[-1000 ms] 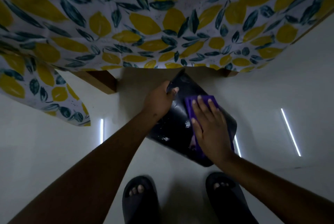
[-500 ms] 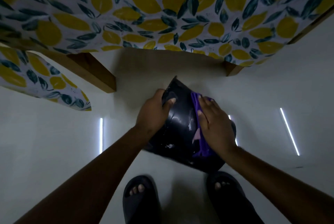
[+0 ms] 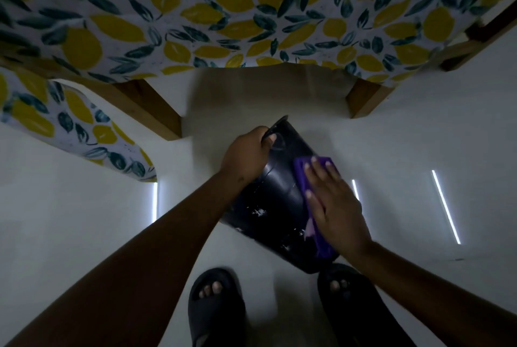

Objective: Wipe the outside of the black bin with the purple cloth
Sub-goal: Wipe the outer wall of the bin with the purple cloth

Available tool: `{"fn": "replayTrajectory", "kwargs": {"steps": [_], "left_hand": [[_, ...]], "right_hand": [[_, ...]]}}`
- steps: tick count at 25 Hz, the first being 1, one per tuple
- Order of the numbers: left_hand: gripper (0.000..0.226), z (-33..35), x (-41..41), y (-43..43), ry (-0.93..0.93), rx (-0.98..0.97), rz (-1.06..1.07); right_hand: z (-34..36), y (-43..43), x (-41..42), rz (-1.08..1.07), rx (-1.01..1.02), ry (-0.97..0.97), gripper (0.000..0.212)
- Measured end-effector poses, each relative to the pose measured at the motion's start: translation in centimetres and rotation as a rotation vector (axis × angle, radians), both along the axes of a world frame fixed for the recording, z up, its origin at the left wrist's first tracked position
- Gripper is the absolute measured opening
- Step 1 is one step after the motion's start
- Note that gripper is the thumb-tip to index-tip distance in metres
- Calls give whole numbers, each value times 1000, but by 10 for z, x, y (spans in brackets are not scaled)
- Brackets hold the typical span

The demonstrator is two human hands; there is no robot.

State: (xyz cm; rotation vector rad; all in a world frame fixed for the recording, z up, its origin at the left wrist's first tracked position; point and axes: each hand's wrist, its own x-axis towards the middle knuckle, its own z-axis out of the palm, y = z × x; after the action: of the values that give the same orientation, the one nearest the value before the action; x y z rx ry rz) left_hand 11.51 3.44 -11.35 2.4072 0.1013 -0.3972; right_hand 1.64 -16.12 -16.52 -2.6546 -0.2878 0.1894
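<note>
The black bin (image 3: 277,201) is tilted over the white floor, its rim pointing away from me and its glossy side, flecked with white marks, facing up. My left hand (image 3: 246,155) grips the bin's rim at the far end, thumb hooked over the edge. The purple cloth (image 3: 303,171) lies on the bin's right side. My right hand (image 3: 333,204) presses flat on the cloth, fingers spread, covering most of it; a purple strip shows below the palm.
A table with a lemon-and-leaf patterned cloth (image 3: 223,16) overhangs just beyond the bin, with wooden legs at left (image 3: 156,111) and right (image 3: 363,97). My feet in dark slippers (image 3: 215,307) stand on the glossy white floor (image 3: 70,220) just below the bin.
My right hand has slid the cloth from the bin's right flank back up onto its upper face, fingers flat again. The bin has shifted slightly; my left hand keeps its hold on the rim.
</note>
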Motion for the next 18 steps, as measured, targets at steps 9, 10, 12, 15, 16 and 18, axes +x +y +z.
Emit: {"fn": "replayTrajectory", "kwargs": {"steps": [9,10,12,15,16,18], "left_hand": [[32,5,0,4,66,-135,-55],[32,6,-9,10,70,-150,-70],[25,7,-32,21,34,-97,-66],[24,3,-38,26,-36,-51,-17],[25,2,-31,25,-29,-44,-23],[26,1,-17,24,-18,-28,-52]], "right_hand": [[4,17,37,-101,147,85,49],[3,14,40,-113,166,85,49],[4,9,47,-152,220,101,49],[6,13,21,3,-24,-4,52],[5,18,1,135,-141,-69,54],[3,25,-20,316,-214,-139,58]]}}
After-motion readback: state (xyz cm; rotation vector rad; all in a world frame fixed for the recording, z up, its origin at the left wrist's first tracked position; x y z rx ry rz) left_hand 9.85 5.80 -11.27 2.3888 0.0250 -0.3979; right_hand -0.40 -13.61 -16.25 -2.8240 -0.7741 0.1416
